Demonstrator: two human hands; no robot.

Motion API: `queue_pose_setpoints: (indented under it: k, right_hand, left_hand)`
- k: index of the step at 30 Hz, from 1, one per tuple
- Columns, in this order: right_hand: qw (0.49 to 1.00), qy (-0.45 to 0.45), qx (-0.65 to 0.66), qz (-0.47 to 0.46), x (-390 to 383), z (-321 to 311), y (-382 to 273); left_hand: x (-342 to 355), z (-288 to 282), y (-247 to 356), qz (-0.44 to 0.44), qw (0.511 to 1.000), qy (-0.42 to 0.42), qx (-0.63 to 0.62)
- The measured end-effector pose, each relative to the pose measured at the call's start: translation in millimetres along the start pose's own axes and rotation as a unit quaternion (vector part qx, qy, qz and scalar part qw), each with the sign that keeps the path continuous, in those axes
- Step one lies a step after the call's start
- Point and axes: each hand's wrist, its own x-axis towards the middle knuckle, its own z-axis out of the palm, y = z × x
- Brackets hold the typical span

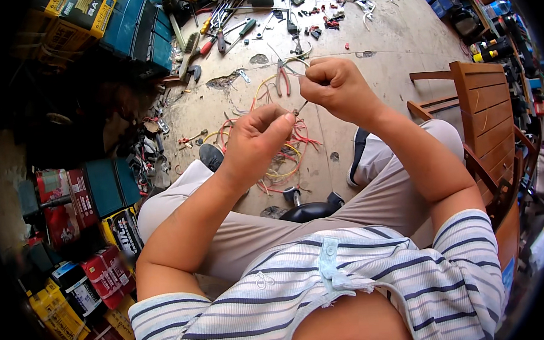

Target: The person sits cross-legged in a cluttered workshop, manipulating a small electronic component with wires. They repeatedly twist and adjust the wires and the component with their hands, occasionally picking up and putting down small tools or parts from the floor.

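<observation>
My left hand point(259, 138) is closed, thumb and forefinger pinched together at a small dark end too tiny to make out. Just right of it and slightly farther off, my right hand point(342, 91) is curled into a fist around a thin dark wire point(302, 107), which spans the short gap between the two hands. Pliers with red handles point(282, 78) lie on the floor beyond my left hand. Beneath the hands spreads a tangle of red and yellow wires point(296, 159), partly covered by my left hand.
Screwdrivers and other hand tools point(221, 40) lie at the far left, with small black and red parts point(332, 22) farther right. Boxed batteries point(108, 271) are stacked on my left. A wooden folding chair point(484, 116) stands on my right, near crowded shelves point(492, 35).
</observation>
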Motion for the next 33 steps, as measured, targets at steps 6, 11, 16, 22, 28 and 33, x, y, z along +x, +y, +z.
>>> queue_pose_setpoints:
  k: [6, 11, 16, 22, 28, 33]
  right_hand:
    - [0.997, -0.004, 0.047, 0.064, -1, -8, 16]
    - [0.993, -0.034, 0.083, 0.073, 4, -10, 15]
    - [0.994, -0.038, 0.056, 0.083, 5, -7, 12]
    - [0.990, -0.008, 0.027, 0.136, 11, -3, 19]
    - [0.980, 0.042, 0.107, 0.162, 29, 12, 18]
    - [0.989, 0.128, -0.055, -0.040, 36, 16, 37]
  left_hand:
    - [9, -17, -5, -0.091, 0.984, -0.109, -0.104]
    - [19, 4, -1, -0.173, 0.983, 0.002, -0.057]
    - [25, 9, -2, -0.156, 0.975, -0.019, -0.158]
    - [29, 9, -4, -0.131, 0.974, -0.011, -0.183]
    - [45, 21, -8, -0.094, 0.975, 0.085, -0.182]
    - [53, 30, -11, -0.082, 0.967, 0.115, -0.210]
